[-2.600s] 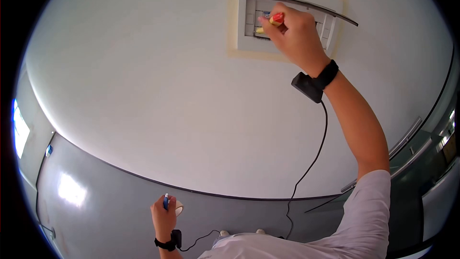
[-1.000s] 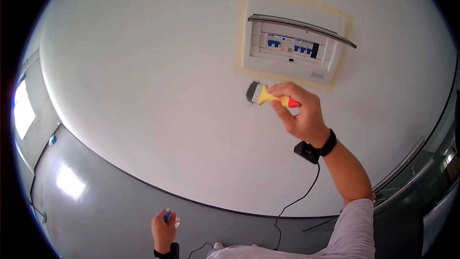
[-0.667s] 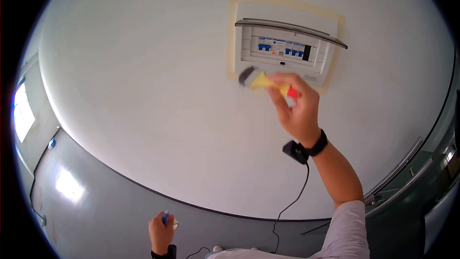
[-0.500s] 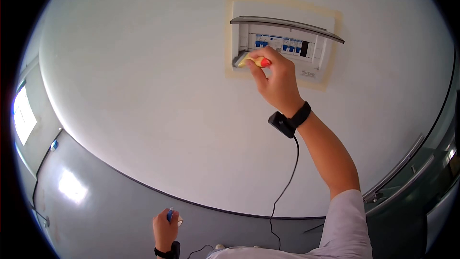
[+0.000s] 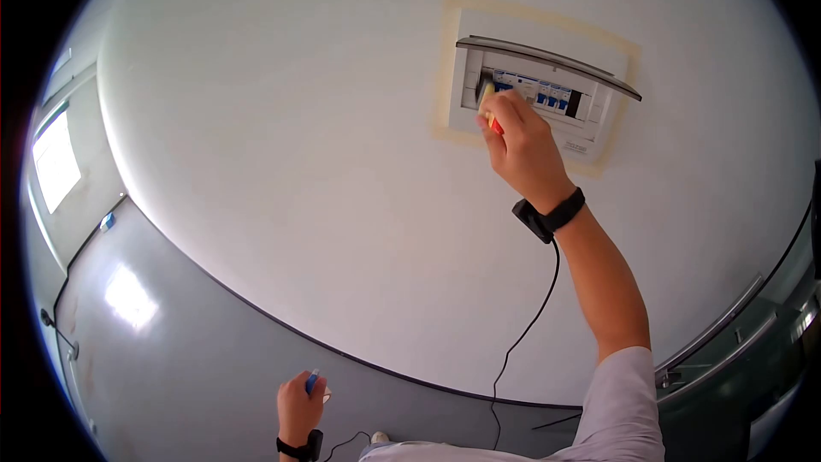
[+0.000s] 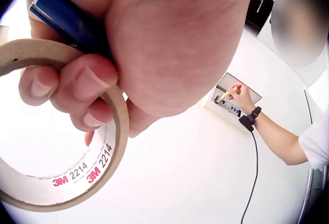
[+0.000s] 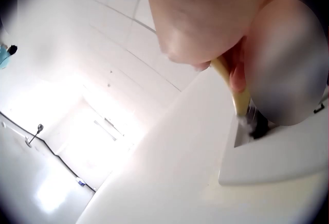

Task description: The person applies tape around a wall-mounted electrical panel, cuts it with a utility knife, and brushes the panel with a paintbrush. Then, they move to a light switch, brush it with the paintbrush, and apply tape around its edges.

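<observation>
My right hand [image 5: 526,150] grips a flat paintbrush [image 7: 239,98] by its yellow, red-ended handle. The dark bristles are inside the white breaker box [image 5: 459,111] on the wall, at the left end of the row of blue-switched breakers [image 5: 552,98]. Above them the box's dark-edged cover [image 5: 547,60] stands raised. Low at the left, away from the wall box, my left hand [image 5: 299,411] holds a roll of masking tape [image 6: 67,183] marked 3M 2214, its fingers hooked through the ring. A blue tool [image 6: 67,15] with a pale tip is gripped in the same hand.
Pale yellow tape [image 5: 442,103] frames the breaker box on the white wall [image 5: 325,188]. A black cable [image 5: 513,346] hangs from the right wrist camera. Metal rails [image 5: 718,325] stand at the lower right, above grey floor [image 5: 197,316].
The right hand brought the brush down below the box by about a second ago, then raised it back in, from the lower left corner to the breakers' left end. The left hand keeps its hold.
</observation>
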{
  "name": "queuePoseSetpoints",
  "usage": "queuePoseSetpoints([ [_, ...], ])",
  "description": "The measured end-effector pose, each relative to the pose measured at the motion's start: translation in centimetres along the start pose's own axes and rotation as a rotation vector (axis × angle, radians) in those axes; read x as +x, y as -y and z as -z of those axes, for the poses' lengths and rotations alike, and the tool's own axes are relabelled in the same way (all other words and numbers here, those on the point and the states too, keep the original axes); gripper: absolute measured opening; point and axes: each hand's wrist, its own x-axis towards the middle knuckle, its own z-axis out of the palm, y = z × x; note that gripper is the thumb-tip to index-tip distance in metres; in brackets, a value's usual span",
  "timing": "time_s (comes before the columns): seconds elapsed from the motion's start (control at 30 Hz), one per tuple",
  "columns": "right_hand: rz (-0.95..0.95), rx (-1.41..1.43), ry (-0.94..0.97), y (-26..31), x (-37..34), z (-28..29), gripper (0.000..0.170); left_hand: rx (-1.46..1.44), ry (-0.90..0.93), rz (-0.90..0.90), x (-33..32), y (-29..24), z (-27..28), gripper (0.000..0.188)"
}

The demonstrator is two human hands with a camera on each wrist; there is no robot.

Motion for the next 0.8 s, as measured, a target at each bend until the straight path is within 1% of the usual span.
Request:
queuePoseSetpoints([
  [0.03,0.001,0.005,-0.002,0.7,-0.2,0.7,0.017,0.002,-0.003,0.004,-0.3,-0.2,-0.1,0.033],
  [0.1,-0.211,0.182,0.144,1.7,-0.1,2.7,0.017,-0.011,-0.024,0.035,-0.8,-0.6,-0.3,0.034],
  [0.13,-0.044,0.142,0.006,1.3,-0.3,2.5,0.017,-0.016,-0.031,0.043,-1.2,-0.4,-0.5,0.034],
  [0.17,-0.031,0.149,0.010,1.2,0.6,1.6,0.017,-0.011,-0.035,0.036,-1.1,0.5,-0.3,0.033],
  [0.23,0.038,0.058,-0.095,0.3,0.7,1.0,0.018,0.000,-0.033,0.036,-1.9,0.2,-0.5,0.033],
  [0.27,-0.023,0.104,-0.075,-0.3,0.2,0.2,0.017,0.005,-0.010,0.050,-2.2,0.0,-0.3,0.032],
  [0.3,-0.027,0.109,-0.073,0.0,0.0,0.4,0.017,0.011,0.013,0.064,-2.4,-0.2,-0.1,0.032],
  [0.43,-0.256,0.291,0.151,2.7,-1.4,2.2,0.013,-0.007,-0.023,0.085,-3.4,-0.5,-0.1,0.032],
  [0.47,-0.189,0.319,0.106,3.4,-2.5,2.2,0.014,0.006,-0.036,0.095,-3.8,-0.3,-0.2,0.032],
  [0.5,-0.170,0.350,0.087,4.4,-3.7,2.5,0.018,0.019,-0.050,0.104,-4.1,-0.2,-0.3,0.032],
  [0.63,-0.251,0.514,0.191,7.8,-10.2,3.7,0.024,0.054,-0.052,0.105,-6.0,-0.3,-1.1,0.031],
  [0.7,-0.334,0.586,0.270,8.9,-14.2,3.9,0.024,0.077,-0.014,0.134,-6.7,-0.7,-1.5,0.031],
  [0.77,-0.369,0.617,0.283,9.8,-18.6,3.7,0.021,0.087,-0.031,0.134,-7.4,-1.3,-2.0,0.030],
  [0.8,-0.429,0.658,0.307,10.3,-21.0,3.8,0.019,0.093,-0.046,0.135,-7.6,-1.8,-2.3,0.030],
])
